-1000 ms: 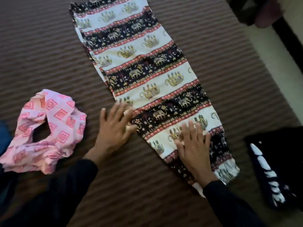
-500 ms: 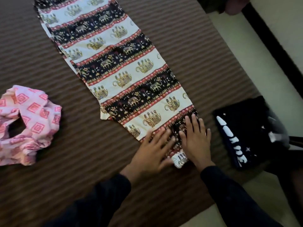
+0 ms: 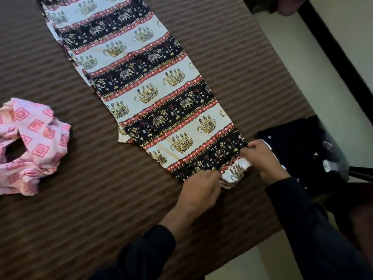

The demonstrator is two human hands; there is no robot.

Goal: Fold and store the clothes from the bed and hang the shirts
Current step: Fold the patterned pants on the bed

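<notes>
Lying lengthwise across the brown ribbed bed point(image 3: 60, 229), the elephant-print trousers point(image 3: 145, 93) are folded into one long flat strip, banded in cream and black with gold elephants and red borders between the bands. Their gathered cuff point(image 3: 235, 171) sits at the near end, close to the bed's edge. The left hand point(image 3: 198, 188) pinches the cuff's near corner, fingers curled onto the cloth; the right hand point(image 3: 262, 158) grips its far corner, fingers curled round the fabric. A crumpled pink garment point(image 3: 34, 144) with square motifs lies well apart to the left. A black garment point(image 3: 298, 146) with white marks lies just beside the right hand.
</notes>
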